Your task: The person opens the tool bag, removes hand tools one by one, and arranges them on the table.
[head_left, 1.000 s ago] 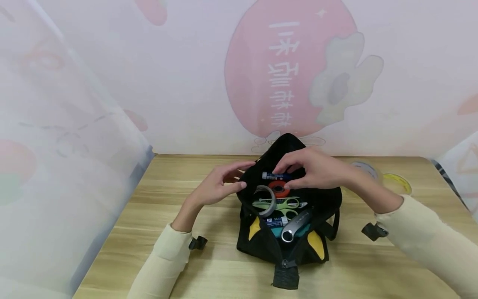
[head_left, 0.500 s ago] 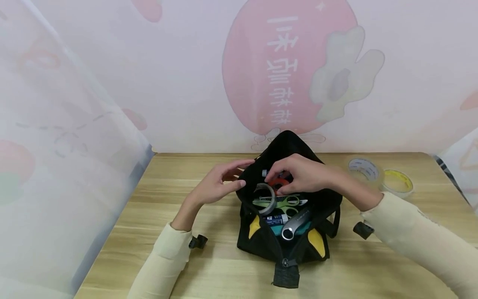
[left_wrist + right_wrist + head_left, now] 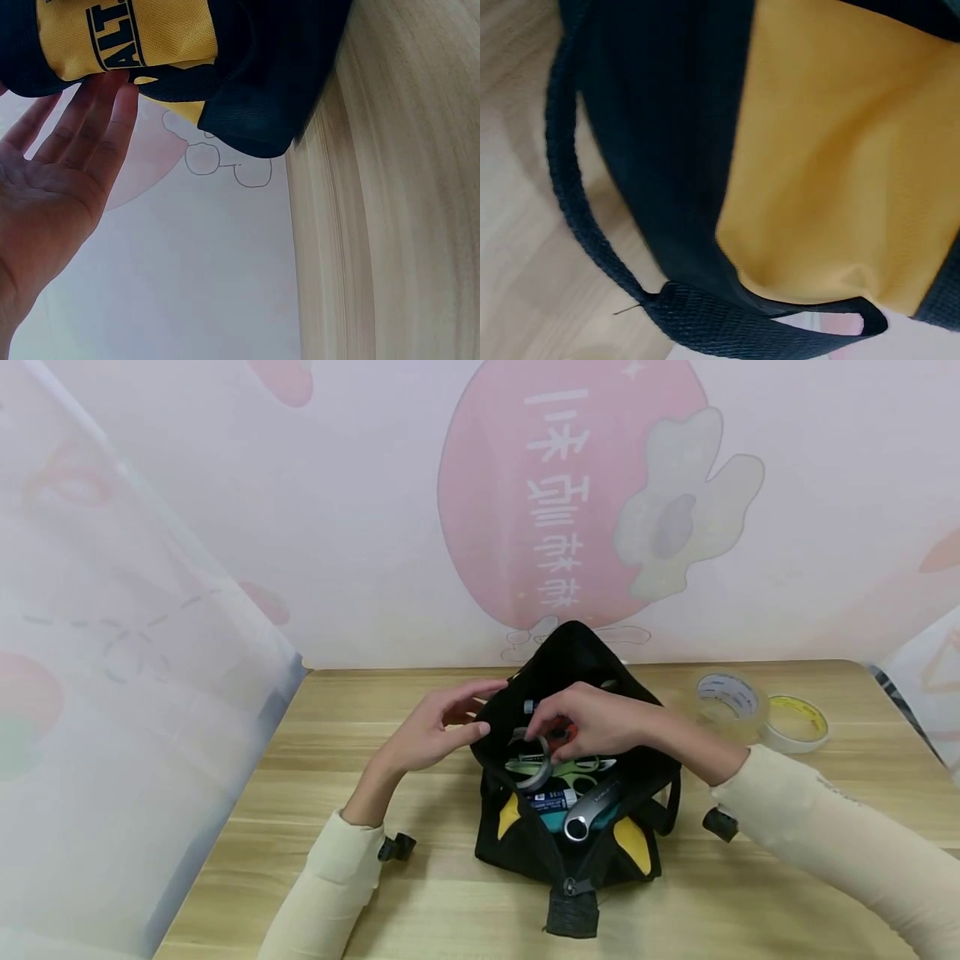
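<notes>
A black and yellow tool bag point(image 3: 517, 852) gapes on the table. Inside lie a grey tape roll point(image 3: 544, 772), a red ring-shaped roll point(image 3: 562, 733), green-handled scissors point(image 3: 585, 765), a glue stick point(image 3: 551, 801) and a grey tool with a round end point(image 3: 596, 810). My left hand point(image 3: 431, 735) touches the bag's left rim; in the left wrist view its long fingers point(image 3: 112, 142) reach up straight behind the yellow panel. Inside the bag, my right hand point(image 3: 600, 722) has index finger and thumb spread at the grey tape roll. The right wrist view shows only the bag's side, not the hand.
Two more rolls, a clear tape roll point(image 3: 731, 702) and a white and yellow tape roll point(image 3: 798, 724), sit right of the bag on the wooden table point(image 3: 360, 902). A printed curtain point(image 3: 360, 527) stands behind. A strap point(image 3: 562, 150) loops from the bag's side.
My right hand has moved down and slightly left, from the upper glue stick past the red roll to the grey tape roll. The left hand stays at the rim.
</notes>
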`<state>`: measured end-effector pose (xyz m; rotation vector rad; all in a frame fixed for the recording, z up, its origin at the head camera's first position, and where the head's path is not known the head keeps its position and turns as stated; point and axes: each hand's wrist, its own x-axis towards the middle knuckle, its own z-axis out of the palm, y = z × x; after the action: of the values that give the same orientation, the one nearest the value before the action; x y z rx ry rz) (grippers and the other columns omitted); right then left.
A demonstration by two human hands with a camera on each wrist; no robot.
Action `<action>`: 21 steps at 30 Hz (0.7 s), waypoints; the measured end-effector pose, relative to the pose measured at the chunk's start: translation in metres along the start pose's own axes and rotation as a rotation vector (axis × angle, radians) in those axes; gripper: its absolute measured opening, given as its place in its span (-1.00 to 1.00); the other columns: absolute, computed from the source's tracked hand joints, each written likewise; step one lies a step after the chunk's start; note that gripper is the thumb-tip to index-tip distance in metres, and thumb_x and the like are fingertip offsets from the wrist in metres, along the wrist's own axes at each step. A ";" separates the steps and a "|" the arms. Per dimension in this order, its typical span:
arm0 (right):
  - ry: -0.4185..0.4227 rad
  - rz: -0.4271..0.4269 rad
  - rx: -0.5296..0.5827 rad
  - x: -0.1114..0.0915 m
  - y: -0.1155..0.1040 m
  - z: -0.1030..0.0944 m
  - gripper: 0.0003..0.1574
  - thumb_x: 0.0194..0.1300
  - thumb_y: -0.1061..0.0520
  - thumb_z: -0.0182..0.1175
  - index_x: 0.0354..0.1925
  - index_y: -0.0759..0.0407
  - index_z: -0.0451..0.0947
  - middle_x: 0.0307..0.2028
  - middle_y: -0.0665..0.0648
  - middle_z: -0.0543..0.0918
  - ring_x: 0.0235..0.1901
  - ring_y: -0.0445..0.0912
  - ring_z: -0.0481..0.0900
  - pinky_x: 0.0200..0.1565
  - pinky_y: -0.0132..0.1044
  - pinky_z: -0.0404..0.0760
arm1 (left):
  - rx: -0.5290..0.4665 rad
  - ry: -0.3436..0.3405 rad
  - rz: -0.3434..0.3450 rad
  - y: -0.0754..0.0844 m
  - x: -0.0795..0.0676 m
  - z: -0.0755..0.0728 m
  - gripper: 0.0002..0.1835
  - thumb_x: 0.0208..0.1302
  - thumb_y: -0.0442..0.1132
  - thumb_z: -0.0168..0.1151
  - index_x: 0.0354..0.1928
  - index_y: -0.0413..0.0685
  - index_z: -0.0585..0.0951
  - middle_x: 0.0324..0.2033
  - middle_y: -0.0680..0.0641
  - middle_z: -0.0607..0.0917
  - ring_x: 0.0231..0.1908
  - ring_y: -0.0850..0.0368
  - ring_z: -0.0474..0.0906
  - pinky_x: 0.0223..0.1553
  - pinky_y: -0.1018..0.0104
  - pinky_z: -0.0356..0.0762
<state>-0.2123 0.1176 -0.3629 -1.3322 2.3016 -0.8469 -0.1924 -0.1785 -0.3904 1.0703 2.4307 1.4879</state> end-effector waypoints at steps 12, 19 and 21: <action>-0.026 0.027 -0.004 0.003 0.020 0.023 -0.61 0.31 0.29 0.49 0.10 0.17 0.77 0.05 0.14 0.81 -0.01 0.02 0.72 0.14 0.09 0.74 | 0.013 -0.002 -0.009 0.000 0.000 -0.001 -0.41 0.50 -0.31 0.24 0.54 -0.02 0.49 0.47 -0.06 0.58 0.22 -0.08 0.70 0.26 0.11 0.70; -0.013 -0.006 -0.006 0.007 0.026 0.030 -0.63 0.30 0.30 0.48 0.08 0.16 0.79 0.06 0.06 0.81 0.02 0.03 0.73 0.13 0.06 0.74 | 0.012 -0.002 -0.003 0.000 0.000 -0.001 -0.41 0.49 -0.31 0.24 0.54 -0.03 0.49 0.47 -0.07 0.59 0.21 -0.06 0.71 0.23 0.03 0.72; -0.023 -0.016 -0.017 0.008 0.026 0.031 -0.62 0.30 0.30 0.48 0.08 0.15 0.79 0.07 0.03 0.81 0.06 0.00 0.72 0.17 0.04 0.72 | 0.012 -0.001 0.000 -0.001 0.000 -0.001 -0.41 0.49 -0.31 0.24 0.54 -0.03 0.49 0.47 -0.07 0.59 0.20 -0.05 0.71 0.23 0.02 0.72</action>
<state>-0.2160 0.1102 -0.4034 -1.3624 2.2876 -0.8147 -0.1930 -0.1796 -0.3909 1.0734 2.4416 1.4743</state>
